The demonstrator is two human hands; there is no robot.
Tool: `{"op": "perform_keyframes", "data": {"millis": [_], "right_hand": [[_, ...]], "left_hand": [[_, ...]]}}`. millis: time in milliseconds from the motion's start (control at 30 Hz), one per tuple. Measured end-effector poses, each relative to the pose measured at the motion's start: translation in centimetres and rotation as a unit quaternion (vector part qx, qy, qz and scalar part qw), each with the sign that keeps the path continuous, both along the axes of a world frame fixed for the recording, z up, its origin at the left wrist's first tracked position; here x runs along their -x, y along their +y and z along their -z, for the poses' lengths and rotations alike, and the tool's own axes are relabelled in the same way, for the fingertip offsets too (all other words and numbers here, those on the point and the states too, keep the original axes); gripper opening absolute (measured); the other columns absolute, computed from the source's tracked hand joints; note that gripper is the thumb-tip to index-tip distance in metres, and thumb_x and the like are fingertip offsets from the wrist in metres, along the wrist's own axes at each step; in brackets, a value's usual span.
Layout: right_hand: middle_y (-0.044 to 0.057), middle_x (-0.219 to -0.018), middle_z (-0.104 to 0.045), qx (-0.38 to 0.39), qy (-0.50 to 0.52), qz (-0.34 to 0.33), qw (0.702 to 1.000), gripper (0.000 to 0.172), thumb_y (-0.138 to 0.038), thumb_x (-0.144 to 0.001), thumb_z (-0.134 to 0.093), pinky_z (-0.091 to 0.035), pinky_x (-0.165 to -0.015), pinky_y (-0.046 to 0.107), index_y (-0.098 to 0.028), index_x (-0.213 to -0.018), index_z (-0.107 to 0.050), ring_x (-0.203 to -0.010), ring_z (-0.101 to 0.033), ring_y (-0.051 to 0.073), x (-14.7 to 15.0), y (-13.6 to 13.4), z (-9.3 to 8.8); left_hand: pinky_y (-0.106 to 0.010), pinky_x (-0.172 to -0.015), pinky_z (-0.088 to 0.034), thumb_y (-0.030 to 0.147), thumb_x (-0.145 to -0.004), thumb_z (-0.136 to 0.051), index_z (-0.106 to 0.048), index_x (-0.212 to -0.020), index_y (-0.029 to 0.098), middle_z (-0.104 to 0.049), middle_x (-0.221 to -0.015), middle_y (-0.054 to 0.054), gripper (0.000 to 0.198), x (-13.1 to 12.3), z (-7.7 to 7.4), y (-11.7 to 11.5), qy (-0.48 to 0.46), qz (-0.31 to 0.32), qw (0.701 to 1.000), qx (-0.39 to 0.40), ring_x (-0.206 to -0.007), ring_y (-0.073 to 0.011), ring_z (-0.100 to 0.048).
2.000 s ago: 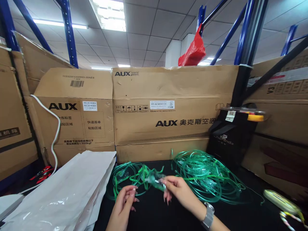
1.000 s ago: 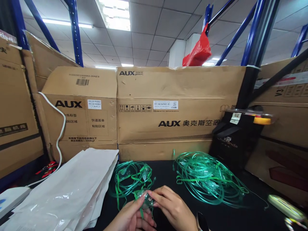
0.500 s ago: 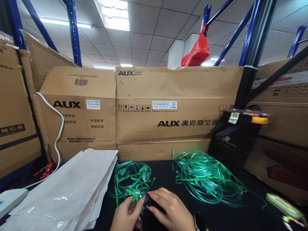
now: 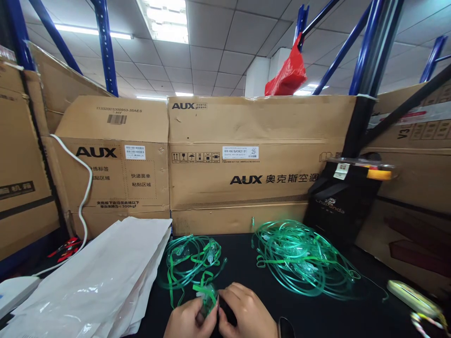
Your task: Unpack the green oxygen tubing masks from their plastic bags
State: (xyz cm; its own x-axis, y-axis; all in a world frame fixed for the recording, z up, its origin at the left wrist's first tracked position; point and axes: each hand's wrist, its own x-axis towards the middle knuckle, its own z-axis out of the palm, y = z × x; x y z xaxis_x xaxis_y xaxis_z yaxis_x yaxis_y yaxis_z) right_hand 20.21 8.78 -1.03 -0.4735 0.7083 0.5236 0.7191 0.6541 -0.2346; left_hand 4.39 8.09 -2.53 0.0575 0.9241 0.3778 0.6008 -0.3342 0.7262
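My left hand (image 4: pixel 190 320) is closed around a clear green oxygen mask (image 4: pixel 208 295) with a green strap, low at the middle of the view. My fingers hide much of the mask. Against its right edge, my right hand (image 4: pixel 249 311) has its fingers curled in a pinch, tips touching the left thumb. What sits between those fingertips is hidden. Just behind the hands lies a small coil of green tubing (image 4: pixel 186 277) with straps and clear parts. A larger heap of green tubing (image 4: pixel 299 263) rests to the right.
White plastic bags (image 4: pixel 95 277) lie stacked at the left, beside a white cable (image 4: pixel 88 188). AUX cartons (image 4: pixel 260 122) wall off the back of the black table (image 4: pixel 239 253). At the right stand a black bag (image 4: pixel 334 211) and a yellow-green object (image 4: pixel 412 298).
Both hands and the mask have moved slightly down. My right fingers, stretched out before, are now curled in closer to the left hand.
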Motion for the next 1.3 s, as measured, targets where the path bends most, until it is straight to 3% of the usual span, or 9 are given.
{"op": "perform_keyframes", "data": {"millis": [200, 400, 500, 567, 733, 1033, 1300], "right_hand": [[0.005, -0.072, -0.066, 0.060, -0.007, 0.024, 0.998, 0.020, -0.010, -0.064, -0.050, -0.047, -0.068, 0.025, -0.017, -0.077, -0.063, -0.068, -0.060, 0.018, 0.7, 0.0, -0.3], [0.006, -0.079, -0.067, 0.063, 0.021, 0.007, 0.998, 0.026, -0.010, -0.068, -0.051, -0.048, -0.070, 0.026, -0.016, -0.090, -0.064, -0.073, -0.061, 0.019, 0.7, -0.1, -0.3], [0.007, -0.084, -0.067, 0.043, 0.028, -0.008, 0.999, 0.025, -0.014, -0.075, -0.050, -0.048, -0.072, 0.027, -0.015, -0.096, -0.062, -0.077, -0.060, 0.019, 0.5, -0.1, -0.4], [0.008, -0.089, -0.066, 0.029, 0.035, -0.012, 0.999, 0.025, -0.018, -0.080, -0.049, -0.049, -0.073, 0.027, -0.015, -0.102, -0.059, -0.081, -0.060, 0.019, 0.4, 0.0, -0.5], [0.007, -0.094, -0.065, -0.006, 0.056, -0.011, 0.998, 0.023, -0.025, -0.086, -0.047, -0.049, -0.075, 0.028, -0.017, -0.106, -0.053, -0.085, -0.060, 0.020, 0.3, -0.1, -0.4], [0.006, -0.081, -0.065, -0.068, 0.034, 0.010, 0.997, 0.033, -0.042, -0.091, -0.033, -0.050, -0.065, 0.028, -0.018, -0.094, -0.054, -0.074, -0.061, 0.020, 0.1, 0.0, -0.7], [0.010, -0.081, -0.066, -0.198, -0.045, 0.061, 0.977, 0.034, -0.027, -0.093, -0.026, -0.049, -0.065, 0.029, -0.013, -0.097, -0.057, -0.076, -0.063, 0.022, 0.5, -0.2, 0.6]], "left_hand": [[-0.025, -0.047, -0.038, 0.030, -0.071, -0.056, -0.062, -0.051, 0.024, -0.065, -0.050, -0.005, 0.022, 0.2, 0.7, 0.2, 0.028, 0.015, 0.999, -0.003, -0.047, -0.0197, -0.060], [-0.025, -0.045, -0.038, 0.036, -0.072, -0.052, -0.062, -0.052, 0.022, -0.063, -0.047, -0.005, 0.027, 0.0, 1.1, 0.4, 0.018, -0.029, 0.999, 0.000, -0.044, -0.0190, -0.058], [-0.024, -0.037, -0.035, 0.050, -0.073, -0.047, -0.063, -0.059, 0.019, -0.057, -0.040, -0.002, 0.038, -0.3, 0.9, 0.5, -0.084, -0.011, 0.992, 0.097, -0.034, -0.0158, -0.053], [-0.022, -0.032, -0.031, 0.061, -0.068, -0.047, -0.061, -0.063, 0.016, -0.053, -0.036, 0.001, 0.047, -0.5, 0.7, 0.6, -0.183, 0.001, 0.970, 0.162, -0.028, -0.0131, -0.048], [-0.018, -0.030, -0.031, 0.071, -0.056, -0.054, -0.053, -0.055, 0.014, -0.053, -0.033, 0.002, 0.056, -0.7, 0.1, 0.7, -0.330, 0.023, 0.917, 0.223, -0.025, -0.0094, -0.046], [-0.017, -0.033, -0.037, 0.069, -0.061, -0.051, -0.058, -0.059, 0.012, -0.058, -0.038, 0.000, 0.057, -0.3, -0.2, 0.3, -0.324, 0.075, 0.916, 0.225, -0.030, -0.0099, -0.052], [-0.018, -0.033, -0.033, 0.074, -0.062, -0.043, -0.061, -0.062, 0.012, -0.060, -0.039, -0.003, 0.064, -0.4, 0.2, 0.4, -0.273, 0.063, 0.933, 0.224, -0.030, -0.0107, -0.050]]}}
